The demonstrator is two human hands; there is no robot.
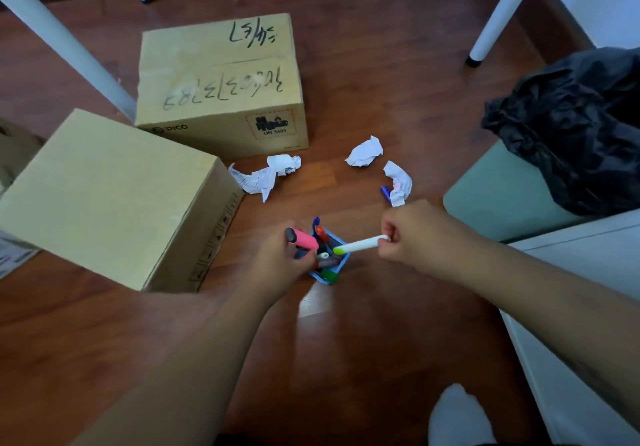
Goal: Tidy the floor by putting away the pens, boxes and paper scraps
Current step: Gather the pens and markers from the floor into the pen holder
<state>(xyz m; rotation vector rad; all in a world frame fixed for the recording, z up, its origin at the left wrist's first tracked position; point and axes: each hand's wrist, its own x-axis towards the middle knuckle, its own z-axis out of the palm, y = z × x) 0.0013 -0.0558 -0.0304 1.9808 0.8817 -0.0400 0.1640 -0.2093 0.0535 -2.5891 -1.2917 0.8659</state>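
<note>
A small blue pen holder (341, 263) stands on the wooden floor, crammed with several pens. My left hand (282, 260) grips a pink marker (303, 239) just left of the holder. My right hand (407, 229) pinches the end of a white pen with a green tip (358, 245), its tip over the holder. Three crumpled paper scraps lie beyond: one (265, 175) by the boxes, one (365, 152) in the middle, one (398, 182) covering a blue pen (385, 192). Two cardboard boxes sit at left: a near box (110, 196) and a far box (220, 78).
White table legs (62, 40) (502, 12) stand at the back left and back right. A bin with a black bag (571, 127) is at the right, beside white furniture (588, 289). My socked foot (457, 414) shows at the bottom.
</note>
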